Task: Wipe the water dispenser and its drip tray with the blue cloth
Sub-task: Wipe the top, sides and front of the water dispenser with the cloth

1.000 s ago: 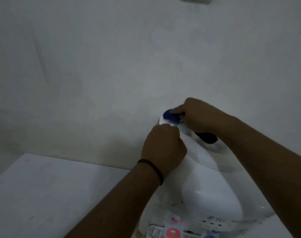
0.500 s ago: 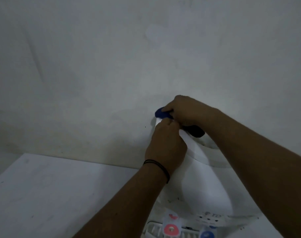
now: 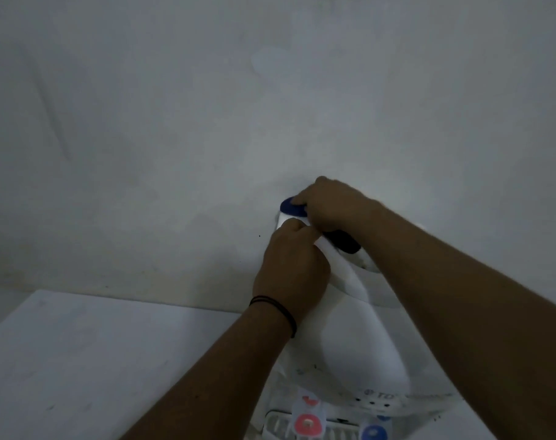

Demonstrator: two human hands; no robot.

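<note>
Wiping at the top rear of the water dispenser (image 3: 349, 344), with the blue cloth (image 3: 291, 207) bunched under the right hand (image 3: 333, 204), fingers curled round it and pressing it to the rear edge of the top. Steadying close beside it with the left hand (image 3: 294, 265), knuckles up, fingers curled at the white upper edge; cannot tell whether gripping or only resting. Judging the work as still on the upper part: drip tray (image 3: 283, 423) at the bottom of the view not under the cloth, red tap (image 3: 307, 422) and blue tap (image 3: 373, 431) likewise untouched for now, so front, sides and tray seemingly left. Little room behind, wall (image 3: 206, 122) close against the rear of the top; open desk (image 3: 95, 360) to the left for sweeping down that side
</note>
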